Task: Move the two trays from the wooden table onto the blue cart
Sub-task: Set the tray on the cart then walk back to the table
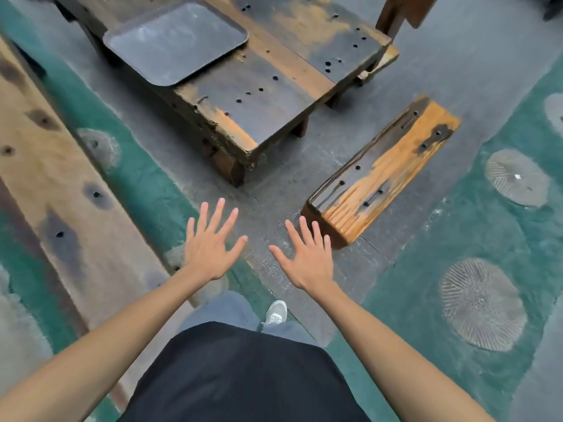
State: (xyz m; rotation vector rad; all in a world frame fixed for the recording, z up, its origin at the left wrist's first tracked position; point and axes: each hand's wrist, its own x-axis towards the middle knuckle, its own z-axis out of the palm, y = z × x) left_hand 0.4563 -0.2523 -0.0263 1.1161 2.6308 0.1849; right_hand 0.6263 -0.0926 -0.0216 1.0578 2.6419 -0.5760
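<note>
both the left hand (210, 254) and right hand (307, 263) hang empty, fingers spread wide, short of the tray (176, 41) on the wooden table (268, 95), so approaching and gripping its rim likely comes next

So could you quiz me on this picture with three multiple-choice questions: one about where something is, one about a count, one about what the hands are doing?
1. Where does the dark grey rectangular metal tray lie?
A. on the worn wooden table
B. on the floor
C. in the person's hands

2. How many trays are in view?
A. three
B. two
C. one

3. What state are the left hand and right hand in?
A. clenched in fists
B. open and empty, fingers spread
C. gripping the tray

Answers: 1 A, the tray rests on the tabletop; 2 C, only one tray shows; 3 B, both hands hover over the floor holding nothing.
</note>
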